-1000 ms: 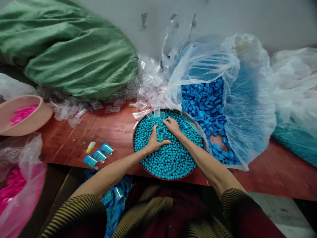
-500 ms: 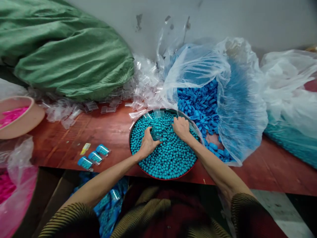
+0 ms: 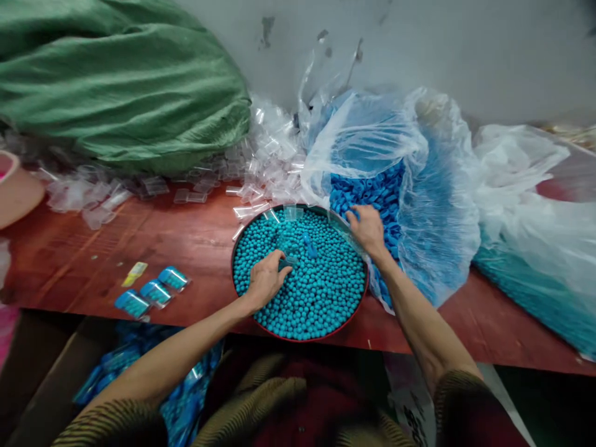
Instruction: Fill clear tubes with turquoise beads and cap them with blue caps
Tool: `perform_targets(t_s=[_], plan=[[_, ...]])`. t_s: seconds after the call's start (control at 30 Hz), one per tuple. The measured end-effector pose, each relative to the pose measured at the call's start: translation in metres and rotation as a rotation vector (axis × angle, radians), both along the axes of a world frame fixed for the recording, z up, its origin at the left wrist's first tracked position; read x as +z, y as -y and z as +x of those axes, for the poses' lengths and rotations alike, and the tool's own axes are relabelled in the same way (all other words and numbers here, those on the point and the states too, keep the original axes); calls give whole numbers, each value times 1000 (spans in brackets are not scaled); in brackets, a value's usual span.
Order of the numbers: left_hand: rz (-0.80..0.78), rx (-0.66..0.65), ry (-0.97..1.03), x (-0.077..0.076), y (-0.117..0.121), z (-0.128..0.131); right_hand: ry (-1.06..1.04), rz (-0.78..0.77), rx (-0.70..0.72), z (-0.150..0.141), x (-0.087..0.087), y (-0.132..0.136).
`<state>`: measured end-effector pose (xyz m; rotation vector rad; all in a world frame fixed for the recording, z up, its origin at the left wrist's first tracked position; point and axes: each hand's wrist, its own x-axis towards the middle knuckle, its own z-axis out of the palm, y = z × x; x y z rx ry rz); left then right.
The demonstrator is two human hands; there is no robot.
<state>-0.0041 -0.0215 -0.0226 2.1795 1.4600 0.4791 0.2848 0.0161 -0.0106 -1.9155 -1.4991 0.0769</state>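
Observation:
My left hand is closed around a clear plastic container, held low over a round tray filled with teal beads. One loose blue cap rests on the beads just beyond that container. At the tray's right rim, my right hand hovers by the mouth of a clear bag of blue caps. Its fingers are bent, the thumb apart from them, and I see nothing in them. Three bead-filled containers with blue tops lie left of the tray.
Empty clear containers are heaped behind the tray, beside a large green sack. A yellow-and-white tag lies on the red table. To the right is a bag of teal beads; a pink tub stands at far left.
My right hand has moved right, from over the beads to the bag of caps. A blue cap now shows on the beads. My left hand has lowered the container slightly; the view has shifted right.

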Motion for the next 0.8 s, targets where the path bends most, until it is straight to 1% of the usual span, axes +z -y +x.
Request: perform_targets(t_s=[0.03,0.07,0.1,0.2,0.27,0.3,0.4,0.43,0.47,0.57,0.6,0.63,0.73,0.8], plan=[[-2,-6,-10,-1,0,0,-35,6,-100,15,-2,-8],[-5,-10,-15,-2,0,0,-115,-39,-155,29,-6,-16],[-8,-13,-15,-3,-1,0,-197,-128,-139,39,-10,-22],[-26,-23,27,-8,-4,0,-291,-220,-75,52,-18,-29],[-49,-29,66,-9,-5,-1,-296,-188,-34,49,-16,-26],[-61,-31,82,-9,-5,-1,-280,-147,-12,45,-13,-23],[-91,-34,111,-7,-5,-1,-146,2,85,26,-3,-15],[-97,-36,118,-6,-4,-1,-93,17,133,18,-2,-13],[-101,-38,122,-5,-4,-2,-48,-1,195,9,-1,-11],[-111,-50,121,-2,-4,-2,70,-161,411,-16,-4,-6],[-117,-55,119,-1,-4,-2,121,-197,445,-21,-6,-4],[-121,-61,121,-1,-4,-2,182,-210,442,-25,-6,0],[-123,-79,147,-2,-5,-2,379,-185,364,-29,-2,11],[-125,-79,170,-4,-6,-2,458,-204,417,-27,4,20]])
